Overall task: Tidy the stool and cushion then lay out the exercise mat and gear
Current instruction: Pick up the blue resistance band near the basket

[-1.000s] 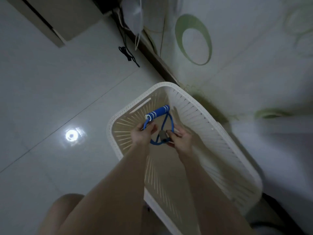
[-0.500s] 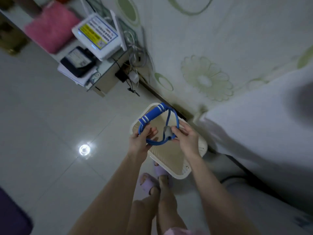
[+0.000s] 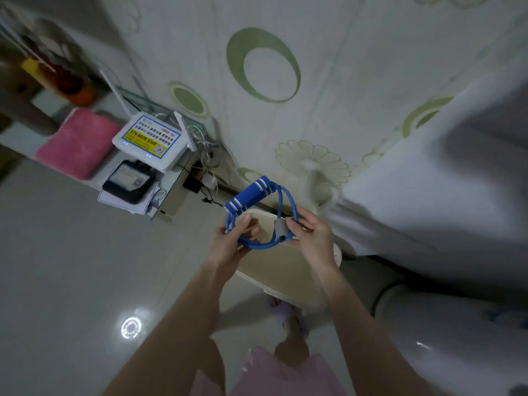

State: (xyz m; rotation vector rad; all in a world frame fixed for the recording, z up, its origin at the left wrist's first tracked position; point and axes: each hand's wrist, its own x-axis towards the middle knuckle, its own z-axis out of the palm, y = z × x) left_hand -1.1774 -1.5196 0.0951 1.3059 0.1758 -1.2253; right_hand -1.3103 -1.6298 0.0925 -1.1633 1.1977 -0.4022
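- Resistance band [image 3: 289, 202]: judged light, limp, springy tubing, prone to tangling
- Left hand [image 3: 230, 248] grips tubing; right hand [image 3: 313, 241] pinches grey sleeve [image 3: 280, 227]
- Firmest hold: probably foam handle [image 3: 248, 194]

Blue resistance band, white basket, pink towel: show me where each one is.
blue resistance band [image 3: 247, 197], head view, on its foam handle.
white basket [image 3: 280, 270], head view, on its bare inner wall.
pink towel [image 3: 77, 141], head view, on its middle.

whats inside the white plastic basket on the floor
The white plastic basket shows only bare beige bottom. The left hand, right hand and the blue rubber resistance band they hold above it cover its far end.
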